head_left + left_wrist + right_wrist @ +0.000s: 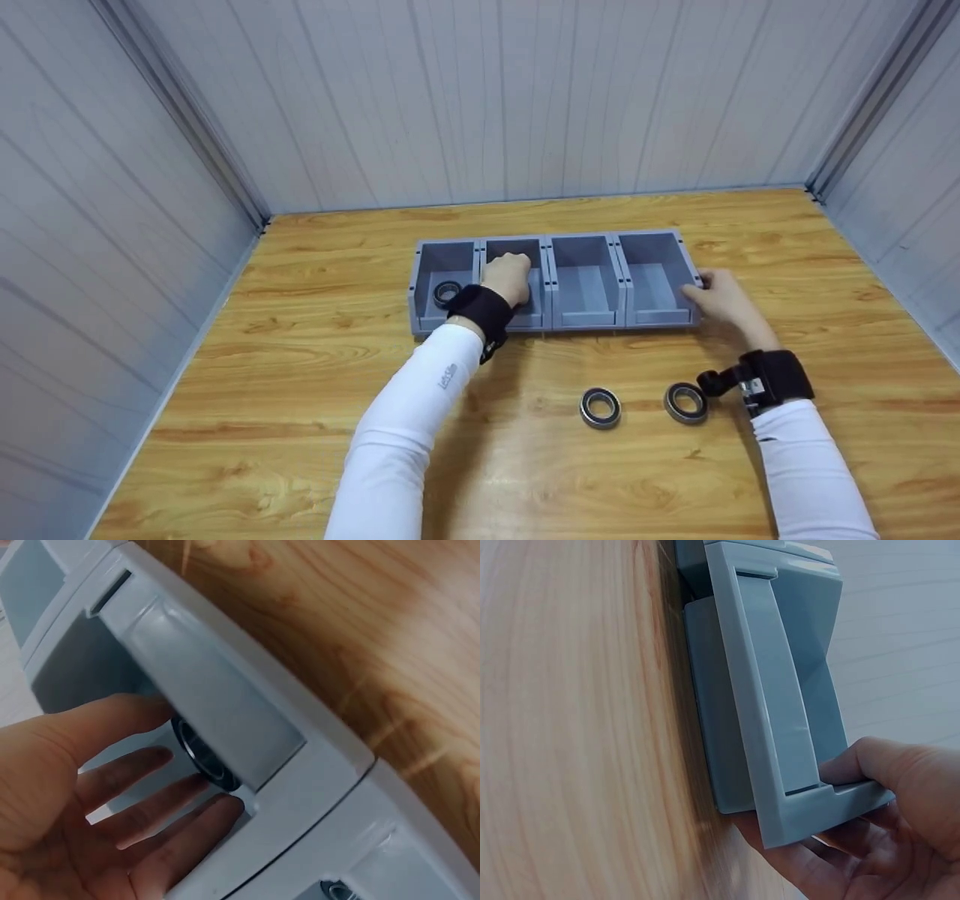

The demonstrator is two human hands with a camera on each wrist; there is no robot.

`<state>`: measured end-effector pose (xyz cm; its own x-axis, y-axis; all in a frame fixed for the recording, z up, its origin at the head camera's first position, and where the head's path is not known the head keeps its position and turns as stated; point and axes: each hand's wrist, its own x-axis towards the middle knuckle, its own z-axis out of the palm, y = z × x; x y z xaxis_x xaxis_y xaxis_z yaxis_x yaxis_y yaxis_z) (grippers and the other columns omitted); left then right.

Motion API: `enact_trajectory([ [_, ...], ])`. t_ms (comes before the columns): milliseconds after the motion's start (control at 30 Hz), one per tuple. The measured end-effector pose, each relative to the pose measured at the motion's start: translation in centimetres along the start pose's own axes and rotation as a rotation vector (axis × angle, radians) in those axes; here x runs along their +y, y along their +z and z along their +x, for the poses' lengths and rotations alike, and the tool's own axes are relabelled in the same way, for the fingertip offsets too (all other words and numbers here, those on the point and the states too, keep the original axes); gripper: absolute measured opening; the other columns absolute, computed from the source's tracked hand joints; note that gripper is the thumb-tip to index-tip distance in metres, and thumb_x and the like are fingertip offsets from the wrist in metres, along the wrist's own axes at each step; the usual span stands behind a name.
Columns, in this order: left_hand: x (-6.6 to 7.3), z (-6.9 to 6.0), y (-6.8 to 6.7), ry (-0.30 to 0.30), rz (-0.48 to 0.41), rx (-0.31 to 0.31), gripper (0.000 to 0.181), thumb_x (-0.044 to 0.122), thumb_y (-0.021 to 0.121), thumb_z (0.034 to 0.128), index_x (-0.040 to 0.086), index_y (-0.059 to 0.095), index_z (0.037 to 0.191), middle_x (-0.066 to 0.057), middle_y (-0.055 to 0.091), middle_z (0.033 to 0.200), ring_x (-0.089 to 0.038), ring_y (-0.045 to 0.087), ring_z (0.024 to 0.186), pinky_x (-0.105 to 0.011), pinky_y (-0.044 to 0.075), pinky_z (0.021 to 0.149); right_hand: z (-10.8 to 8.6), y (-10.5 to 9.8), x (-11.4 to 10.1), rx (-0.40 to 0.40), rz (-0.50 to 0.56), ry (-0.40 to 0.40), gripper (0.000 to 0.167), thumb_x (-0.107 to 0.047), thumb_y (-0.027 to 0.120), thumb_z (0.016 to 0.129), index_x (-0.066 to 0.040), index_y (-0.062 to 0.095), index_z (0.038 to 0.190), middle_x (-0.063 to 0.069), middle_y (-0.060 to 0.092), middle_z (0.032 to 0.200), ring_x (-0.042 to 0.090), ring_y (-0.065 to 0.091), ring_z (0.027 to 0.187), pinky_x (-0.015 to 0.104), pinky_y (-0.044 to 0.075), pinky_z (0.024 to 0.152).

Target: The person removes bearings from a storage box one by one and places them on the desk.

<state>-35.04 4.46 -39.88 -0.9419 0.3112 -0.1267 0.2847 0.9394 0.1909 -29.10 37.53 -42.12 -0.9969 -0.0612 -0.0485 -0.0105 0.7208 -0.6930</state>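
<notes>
A black-and-silver metal ring bearing [201,757] sits in the second bin from the left [525,321], just behind its front lip, in a row of four joined grey plastic bins [551,285]. The left hand [508,277] reaches into that bin, fingers loosely spread about the bearing and not clasping it; whether a fingertip touches it cannot be told. The right hand [716,296] grips the outer side wall of the right-end bin [660,317]. The left-end bin [450,259] holds a similar bearing [438,294]; two more bearings [600,423] lie on the wood-grain table [300,375] before the row.

From the head, the left hand covers much of the second bin's inside; the left wrist view reveals its bearing. The right wrist view shows the thumb inside the wall, fingers outside.
</notes>
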Motion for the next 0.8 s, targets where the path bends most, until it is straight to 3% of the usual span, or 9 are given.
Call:
enact_trajectory([
  [800, 0.3, 0.9, 1.9, -0.065, -0.02, 0.045, 0.029, 0.008, 0.058, 0.0975, 0.009, 0.073, 0.122, -0.014, 0.073, 0.129, -0.033, 0.072, 0.117, -0.047, 0.064, 0.093, 0.1, 0.1, 0.1, -0.022, 0.033, 0.033, 0.041, -0.007, 0.051, 0.1, 0.019, 0.052, 0.133, -0.003, 0.061, 0.073, 0.002, 0.05, 0.054, 0.019, 0.047, 0.05],
])
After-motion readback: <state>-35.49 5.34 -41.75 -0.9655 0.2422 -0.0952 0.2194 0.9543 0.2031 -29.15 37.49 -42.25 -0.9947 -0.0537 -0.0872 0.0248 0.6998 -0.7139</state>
